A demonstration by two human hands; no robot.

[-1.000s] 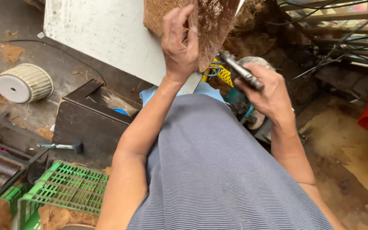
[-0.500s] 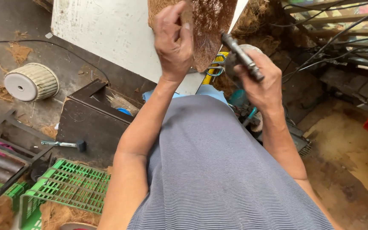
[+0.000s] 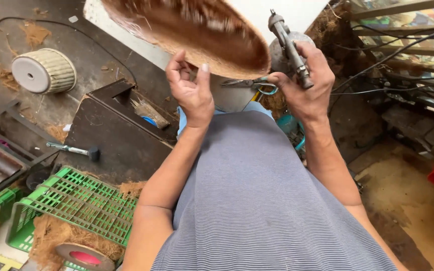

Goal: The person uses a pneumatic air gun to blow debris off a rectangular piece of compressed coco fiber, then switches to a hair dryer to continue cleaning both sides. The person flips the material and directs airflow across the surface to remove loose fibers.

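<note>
A brown coir fibre bowl (image 3: 197, 30) is tipped on edge at the top of the view, its hollow facing me. My left hand (image 3: 192, 93) is below it, fingertips pinching its lower rim. My right hand (image 3: 305, 88) is closed round a grey metal hand tool (image 3: 288, 45) that points up and stands just right of the bowl. Scissors with teal handles (image 3: 249, 83) lie between the two hands, on the surface behind. My grey striped clothing (image 3: 257, 200) fills the lower middle.
A white board (image 3: 302, 10) lies behind the bowl. At left are a cream ribbed pot (image 3: 43, 70), a dark metal box (image 3: 116, 135), a hammer (image 3: 74, 149) and a green crate (image 3: 76, 200) with loose fibre. Black cables (image 3: 388, 75) tangle at right.
The fibre piece has turned from flat-on to edge-on, showing its hollow. My right hand has lifted the tool to a more upright angle. My left hand has slid to the lower rim.
</note>
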